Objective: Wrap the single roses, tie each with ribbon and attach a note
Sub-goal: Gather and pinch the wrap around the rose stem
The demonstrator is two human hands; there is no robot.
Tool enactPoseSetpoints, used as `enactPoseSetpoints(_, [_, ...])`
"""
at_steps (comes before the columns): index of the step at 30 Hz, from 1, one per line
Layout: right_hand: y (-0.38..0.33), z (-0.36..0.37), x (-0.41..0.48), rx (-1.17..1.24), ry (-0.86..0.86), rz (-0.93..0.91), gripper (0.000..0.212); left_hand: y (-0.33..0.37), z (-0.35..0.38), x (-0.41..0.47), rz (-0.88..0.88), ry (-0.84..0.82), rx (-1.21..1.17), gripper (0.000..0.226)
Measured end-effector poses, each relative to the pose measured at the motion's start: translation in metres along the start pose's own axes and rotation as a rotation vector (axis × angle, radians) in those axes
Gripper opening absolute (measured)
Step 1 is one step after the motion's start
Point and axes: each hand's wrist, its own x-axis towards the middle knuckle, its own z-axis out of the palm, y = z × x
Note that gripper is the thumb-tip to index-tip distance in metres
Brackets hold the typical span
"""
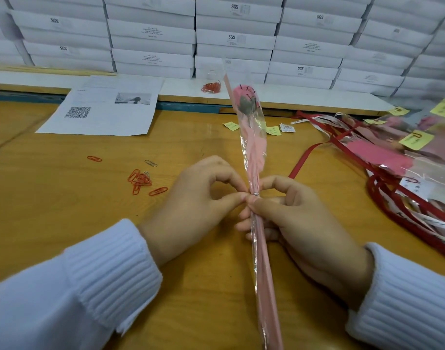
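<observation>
A single pink rose (246, 99) in a clear cellophane sleeve with pink paper stands upright over the wooden table (64, 223), its long stem (263, 274) running down to the bottom edge. A small silver tie (256, 194) cinches the sleeve at mid height. My left hand (191, 208) pinches the sleeve at that tie with thumb and forefinger. My right hand (292, 218) grips the stem just below the tie, forefinger curled over it. Red ribbon (302, 160) trails across the table to the right. Yellow notes (273, 130) lie behind the rose.
Red and silver paper clips (140, 181) lie scattered left of my hands. A printed sheet with a QR code (102, 109) lies at the back left. Finished wrapped roses with yellow notes (415, 140) pile up at the right. Stacked white boxes (231, 39) line the back.
</observation>
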Motion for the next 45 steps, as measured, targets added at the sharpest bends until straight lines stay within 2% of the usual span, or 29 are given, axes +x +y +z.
enactPoseSetpoints(4, [0.001,0.001,-0.001,0.019,-0.003,-0.004,0.019,0.002,0.0,-0.004,0.183,-0.013,0.231,0.003])
enactPoseSetpoints(7, [0.0,0.001,-0.001,0.014,-0.004,-0.004,0.016,0.004,0.005,-0.007,0.202,-0.054,0.371,0.007])
enactPoseSetpoints(9, [0.0,0.001,-0.001,0.008,-0.004,0.0,0.013,0.005,0.007,-0.009,0.119,-0.085,0.272,0.007])
enactPoseSetpoints(14, [0.0,0.001,-0.001,0.009,-0.002,0.005,0.02,0.003,0.007,-0.006,-0.134,-0.134,-0.184,0.01])
enactPoseSetpoints(19, [0.002,0.0,0.001,0.0,0.002,-0.006,0.014,0.005,0.008,0.0,-0.431,-0.101,-0.639,0.024])
enactPoseSetpoints(24, [0.003,0.0,0.001,-0.058,-0.016,-0.024,0.01,0.007,0.002,0.003,-0.57,-0.202,-0.552,0.04])
enactPoseSetpoints(28, [0.003,0.001,-0.001,-0.084,-0.04,-0.031,0.013,0.009,0.0,0.006,-0.653,-0.233,-0.585,0.033])
enactPoseSetpoints(32, [0.002,0.003,-0.001,-0.09,-0.046,-0.03,0.018,0.01,0.0,0.007,-0.694,-0.215,-0.63,0.028])
enactPoseSetpoints(41, [0.004,0.002,0.002,-0.114,0.017,-0.041,0.019,0.007,0.007,0.0,-0.631,-0.089,-0.486,0.038])
enactPoseSetpoints(45, [0.005,0.002,0.003,-0.118,0.013,-0.048,0.014,0.008,0.009,0.001,-0.714,-0.065,-0.582,0.039])
